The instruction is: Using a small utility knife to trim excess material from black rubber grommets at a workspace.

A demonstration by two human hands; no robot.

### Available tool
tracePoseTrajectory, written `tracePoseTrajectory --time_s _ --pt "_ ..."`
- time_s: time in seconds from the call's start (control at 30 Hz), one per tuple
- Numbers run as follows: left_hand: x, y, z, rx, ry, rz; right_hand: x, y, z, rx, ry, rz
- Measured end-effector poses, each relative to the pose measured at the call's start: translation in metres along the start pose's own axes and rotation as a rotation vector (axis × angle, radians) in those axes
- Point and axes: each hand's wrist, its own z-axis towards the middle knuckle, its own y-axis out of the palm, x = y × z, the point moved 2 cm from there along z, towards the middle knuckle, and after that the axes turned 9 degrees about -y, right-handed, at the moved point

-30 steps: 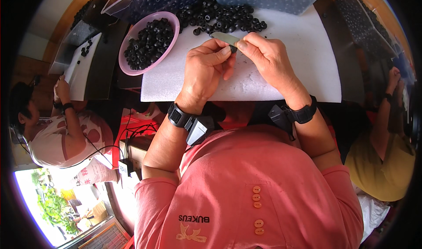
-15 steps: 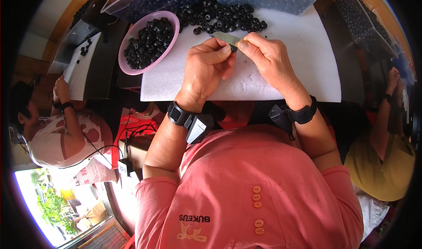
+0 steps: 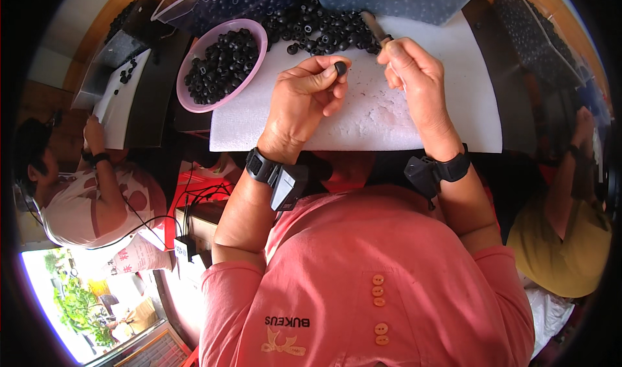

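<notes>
Between the thumb and fingers of my left hand (image 3: 310, 85) is a small round black piece (image 3: 340, 68), of a kind I cannot make out. My right hand (image 3: 414, 65) is closed round the handle of a knife (image 3: 372, 24); its blade points up and to the left, apart from the piece. Beyond my hands a heap of similar black pieces (image 3: 324, 30), some with ring-like openings, lies on the white foam board (image 3: 440, 101). More such black pieces (image 3: 221, 65) fill a pink oval bowl (image 3: 188, 94) to the left of my left hand.
Two clear plastic bins stand at the board's far side, the left bin (image 3: 194, 7) and the right bin (image 3: 402, 0), both with dark pieces in them. A person (image 3: 97, 192) sits at the left and another person (image 3: 564, 224) at the right. Cables (image 3: 188, 211) hang at lower left.
My right hand has moved right, taking the knife away from the black piece and turning its blade upward. My left hand keeps its hold nearly in place.
</notes>
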Motion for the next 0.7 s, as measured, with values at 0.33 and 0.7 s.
tracePoseTrajectory --time_s 0.33,0.7 --pt "-0.004 0.004 -0.002 0.039 0.014 0.031 0.001 0.013 -0.002 -0.176 -0.117 -0.296" --pt "-0.007 0.013 -0.005 0.041 0.019 0.082 0.001 0.014 -0.004 -0.180 -0.057 -0.260"
